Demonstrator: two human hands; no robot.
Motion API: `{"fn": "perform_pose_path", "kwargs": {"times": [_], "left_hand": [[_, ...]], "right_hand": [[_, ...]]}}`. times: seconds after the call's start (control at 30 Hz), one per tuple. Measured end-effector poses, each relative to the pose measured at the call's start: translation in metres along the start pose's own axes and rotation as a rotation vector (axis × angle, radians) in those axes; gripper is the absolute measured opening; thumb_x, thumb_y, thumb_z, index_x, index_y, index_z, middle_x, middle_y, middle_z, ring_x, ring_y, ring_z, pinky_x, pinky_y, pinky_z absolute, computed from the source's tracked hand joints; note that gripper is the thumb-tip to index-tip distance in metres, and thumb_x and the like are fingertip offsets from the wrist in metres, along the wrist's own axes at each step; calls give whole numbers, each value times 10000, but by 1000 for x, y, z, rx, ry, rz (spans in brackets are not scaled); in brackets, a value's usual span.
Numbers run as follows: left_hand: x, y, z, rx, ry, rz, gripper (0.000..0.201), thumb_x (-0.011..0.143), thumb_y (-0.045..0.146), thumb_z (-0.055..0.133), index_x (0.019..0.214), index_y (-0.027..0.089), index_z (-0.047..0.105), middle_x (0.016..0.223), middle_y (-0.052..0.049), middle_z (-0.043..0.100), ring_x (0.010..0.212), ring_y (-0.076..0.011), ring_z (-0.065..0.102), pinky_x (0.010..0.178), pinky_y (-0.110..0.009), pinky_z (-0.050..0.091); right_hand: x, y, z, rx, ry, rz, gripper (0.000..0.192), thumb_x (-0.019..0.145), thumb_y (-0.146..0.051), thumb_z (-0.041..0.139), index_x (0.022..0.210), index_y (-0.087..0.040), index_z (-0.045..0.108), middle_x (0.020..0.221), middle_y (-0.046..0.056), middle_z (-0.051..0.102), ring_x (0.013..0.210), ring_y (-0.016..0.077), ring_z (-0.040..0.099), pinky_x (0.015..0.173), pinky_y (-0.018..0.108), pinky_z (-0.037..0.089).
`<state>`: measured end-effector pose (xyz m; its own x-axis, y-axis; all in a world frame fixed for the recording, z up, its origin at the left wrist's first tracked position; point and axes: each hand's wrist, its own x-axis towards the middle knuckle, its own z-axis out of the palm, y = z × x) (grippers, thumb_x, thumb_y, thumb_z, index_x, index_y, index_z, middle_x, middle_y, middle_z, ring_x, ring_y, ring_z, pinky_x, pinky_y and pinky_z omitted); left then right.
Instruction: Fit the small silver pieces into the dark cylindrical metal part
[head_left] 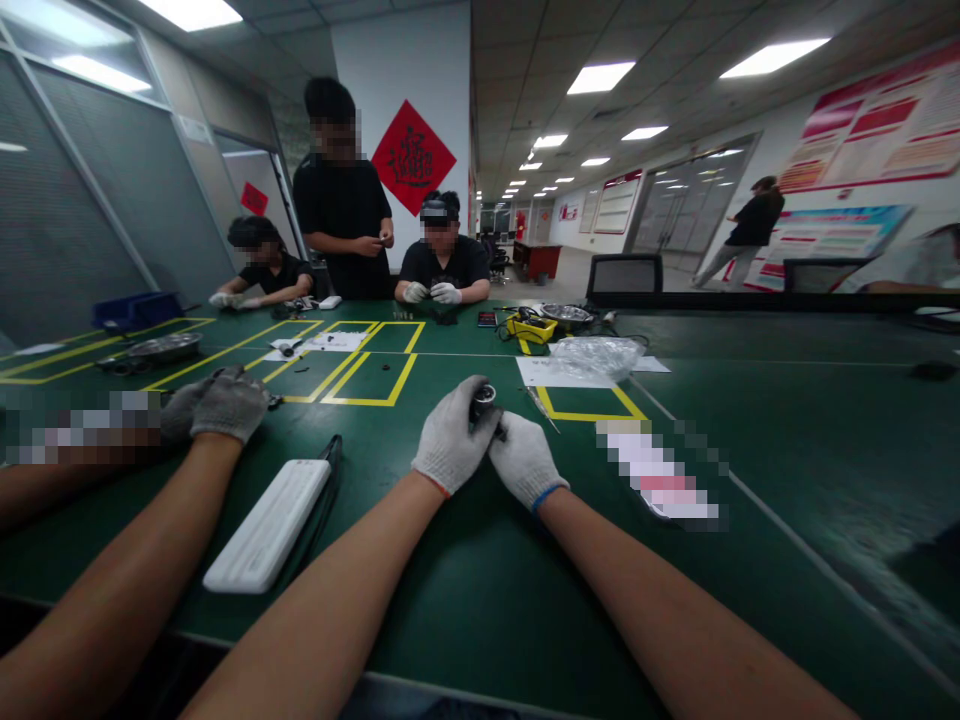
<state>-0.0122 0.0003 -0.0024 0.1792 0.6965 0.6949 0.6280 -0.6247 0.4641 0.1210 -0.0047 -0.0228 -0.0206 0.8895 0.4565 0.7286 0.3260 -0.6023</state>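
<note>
In a white knit glove, my left hand (456,435) is closed round a small round black part (484,396) with a pale ring on its top. My right hand (529,458), gloved too, is closed, its fingertips pinched at a dark bit just below that part. Whether this bit belongs to the round part, I cannot tell. Both hands meet above the green table (450,580). Tweezers (541,408) lie just beyond my right hand.
A white power strip (266,525) with a black cable lies left of my forearms. Beside it are a co-worker's gloved hands (229,405). Right of me is a blurred-out flat item (660,475). Farther back are a clear plastic bag (596,357) and a yellow bin (530,328). Several people are around.
</note>
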Motion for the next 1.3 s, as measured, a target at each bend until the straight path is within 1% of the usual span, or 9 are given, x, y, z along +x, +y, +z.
{"fn": "perform_pose_path", "kwargs": {"times": [0.13, 0.3, 0.6, 0.9, 1.3], "left_hand": [[0, 0, 0, -5, -3, -1, 386, 928, 269, 626, 1303, 194, 571, 1197, -100, 725, 1095, -240, 702, 971, -380, 570], [-1, 1, -1, -4, -7, -8, 389, 926, 268, 629, 1304, 195, 569, 1196, -99, 728, 1091, -240, 705, 968, -380, 571], [0, 0, 0, 8, -11, -15, 397, 924, 272, 632, 1305, 180, 570, 1185, -104, 730, 1081, -243, 707, 959, -380, 573], [0, -1, 0, 8, -7, -8, 392, 922, 273, 634, 1300, 191, 574, 1180, -99, 730, 1075, -243, 708, 954, -378, 572], [0, -1, 0, 15, -4, -8, 395, 922, 279, 635, 1303, 193, 574, 1171, -101, 730, 1065, -248, 707, 944, -385, 572]], "right_hand": [[0, 0, 0, -5, -2, -5, 153, 829, -163, 567, 810, -190, 716, 861, 92, 754, 768, 211, 639, 706, 279, 438], [-1, 0, 0, 7, 0, -6, 150, 840, -170, 568, 818, -189, 715, 875, 94, 758, 787, 212, 645, 703, 275, 434], [-1, 0, -1, -5, -7, -10, 148, 843, -179, 562, 791, -177, 701, 847, 100, 750, 739, 205, 625, 680, 277, 415], [-1, -1, -1, 22, 5, -11, 146, 833, -175, 563, 782, -184, 699, 845, 96, 748, 759, 209, 637, 690, 277, 422], [-1, 3, 3, 39, 27, -24, 140, 825, -173, 572, 790, -190, 707, 838, 85, 747, 756, 206, 640, 690, 273, 431]]}}
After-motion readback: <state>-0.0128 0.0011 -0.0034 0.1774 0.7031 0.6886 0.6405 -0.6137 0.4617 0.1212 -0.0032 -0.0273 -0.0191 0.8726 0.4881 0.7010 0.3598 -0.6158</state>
